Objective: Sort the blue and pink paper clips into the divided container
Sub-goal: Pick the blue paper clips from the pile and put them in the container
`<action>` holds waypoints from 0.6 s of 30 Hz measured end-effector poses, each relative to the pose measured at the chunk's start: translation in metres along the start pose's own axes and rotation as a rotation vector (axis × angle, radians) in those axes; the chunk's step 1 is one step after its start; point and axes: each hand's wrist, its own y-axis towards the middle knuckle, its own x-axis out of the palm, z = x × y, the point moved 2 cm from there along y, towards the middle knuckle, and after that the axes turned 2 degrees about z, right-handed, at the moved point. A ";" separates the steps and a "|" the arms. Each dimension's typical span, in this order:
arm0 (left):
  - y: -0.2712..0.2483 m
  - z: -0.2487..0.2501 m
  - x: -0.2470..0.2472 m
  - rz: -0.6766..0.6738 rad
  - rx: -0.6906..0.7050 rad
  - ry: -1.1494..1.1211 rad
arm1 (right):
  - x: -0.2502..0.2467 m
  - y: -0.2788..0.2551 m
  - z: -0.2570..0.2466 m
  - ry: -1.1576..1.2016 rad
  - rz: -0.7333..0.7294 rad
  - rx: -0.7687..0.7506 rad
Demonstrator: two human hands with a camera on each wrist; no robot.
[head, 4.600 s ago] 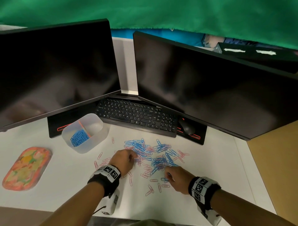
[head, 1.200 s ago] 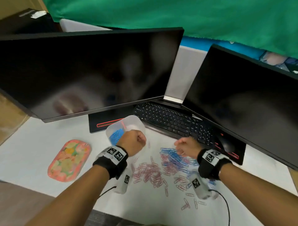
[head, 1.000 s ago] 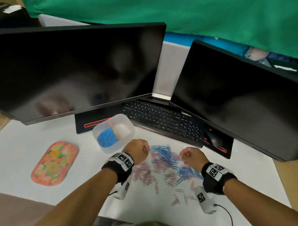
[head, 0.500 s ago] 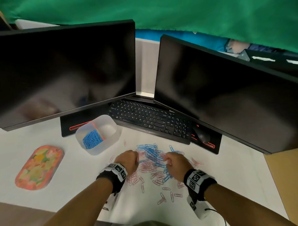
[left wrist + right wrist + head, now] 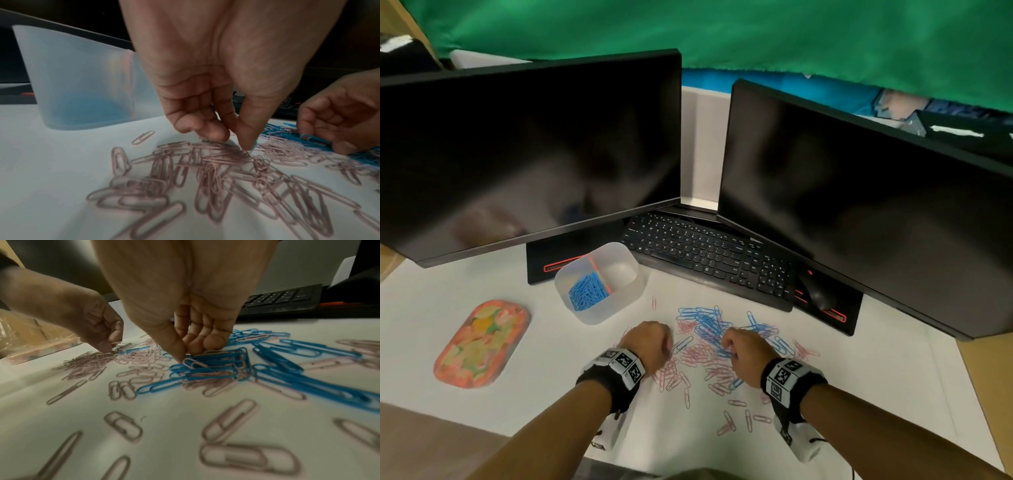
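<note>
Just right of the divided container (image 5: 599,284), left hand (image 5: 650,342) pinching pink paper clips (image 5: 205,162), fingers curled narrow. Farther right, right hand (image 5: 746,349) pinching among blue paper clips (image 5: 216,366), fingertips together; grip unclear.

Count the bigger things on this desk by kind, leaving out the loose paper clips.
Monitors: 2
Keyboard: 1
Mouse: 1
Divided container: 1
Colourful oval tray: 1
Total: 6
</note>
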 end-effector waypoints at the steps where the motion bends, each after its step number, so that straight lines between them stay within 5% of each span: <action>1: 0.000 0.000 0.000 -0.001 -0.002 0.006 | 0.001 0.000 0.001 -0.003 -0.004 0.006; 7: 0.000 -0.005 -0.004 0.031 -0.054 0.087 | 0.004 -0.006 0.007 0.037 0.032 0.007; 12: 0.002 0.008 -0.001 0.109 0.034 0.001 | -0.001 -0.009 0.012 0.210 0.154 0.048; 18: 0.012 0.025 0.004 0.040 0.030 0.098 | -0.006 -0.009 0.019 0.430 0.183 0.116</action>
